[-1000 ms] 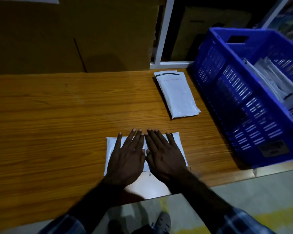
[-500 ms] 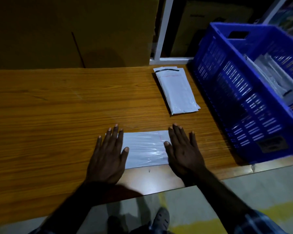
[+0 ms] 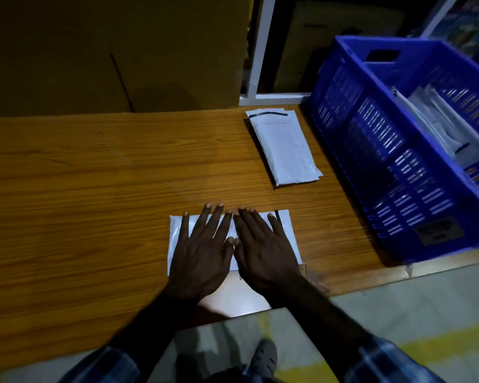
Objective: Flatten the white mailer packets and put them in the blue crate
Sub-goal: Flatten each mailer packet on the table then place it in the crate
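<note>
Packet (image 3: 177,233) lies left of the crate (image 3: 371,150), near the table (image 3: 67,203) edge; left hand (image 3: 202,252) and right hand (image 3: 263,250) press it, fingers flat. Uneven pushing could slide it off.

Both hands lie flat, side by side, on a white mailer packet (image 3: 177,233): left hand (image 3: 202,252) and right hand (image 3: 263,252), thumbs touching; a packet stack (image 3: 285,150) and blue crate (image 3: 371,150) beyond the right hand

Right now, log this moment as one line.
step: flattening | both hands flat on mailer | stack waiting | crate right
</note>
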Tool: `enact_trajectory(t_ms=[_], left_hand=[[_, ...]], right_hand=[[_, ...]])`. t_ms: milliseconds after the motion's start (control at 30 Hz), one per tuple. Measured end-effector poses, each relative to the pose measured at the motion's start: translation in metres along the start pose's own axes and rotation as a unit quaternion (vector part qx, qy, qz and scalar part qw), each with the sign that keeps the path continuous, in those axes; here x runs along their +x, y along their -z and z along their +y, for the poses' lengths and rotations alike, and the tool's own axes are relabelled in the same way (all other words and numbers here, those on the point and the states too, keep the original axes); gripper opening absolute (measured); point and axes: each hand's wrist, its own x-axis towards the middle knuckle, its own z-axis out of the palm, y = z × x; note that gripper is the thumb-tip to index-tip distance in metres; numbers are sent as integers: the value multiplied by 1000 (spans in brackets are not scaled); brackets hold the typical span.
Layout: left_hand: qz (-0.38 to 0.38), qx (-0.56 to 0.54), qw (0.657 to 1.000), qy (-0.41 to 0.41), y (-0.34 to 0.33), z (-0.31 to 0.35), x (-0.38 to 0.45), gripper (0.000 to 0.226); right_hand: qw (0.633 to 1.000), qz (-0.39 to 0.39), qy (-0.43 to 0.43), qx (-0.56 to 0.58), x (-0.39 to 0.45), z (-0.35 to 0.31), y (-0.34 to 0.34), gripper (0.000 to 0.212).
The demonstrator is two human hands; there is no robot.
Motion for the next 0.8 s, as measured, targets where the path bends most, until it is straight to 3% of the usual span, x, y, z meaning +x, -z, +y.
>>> enact_trajectory(t_ms=[167,300,400,500,600,700,800], left_hand=[[1,-28,999,31,4,-21,-13,60],[-8,-60,995,80,7,-44,-29,69],[3,-79,993,87,15,-36,-24,71],[23,-53,998,20,19,-11,-14,62],[1,-39,999,-15,11,0,-10,59],[-14,-30,999,-20,7,-13,-11,62],[-19,-43,999,23,9,-35,-24,73]], right_hand=[[997,-13,-71,17,-13,26,6,63],[987,-76,-138,39,-24,50,15,77],[995,-50,-91,16,-17,36,21,72],[1000,-17,-6,3,-8,13,15,60],[1000,-1,18,16,-5,7,4,54],[999,-15,-12,32,-14,22,1,61],[989,-84,-113,52,-27,45,14,82]])
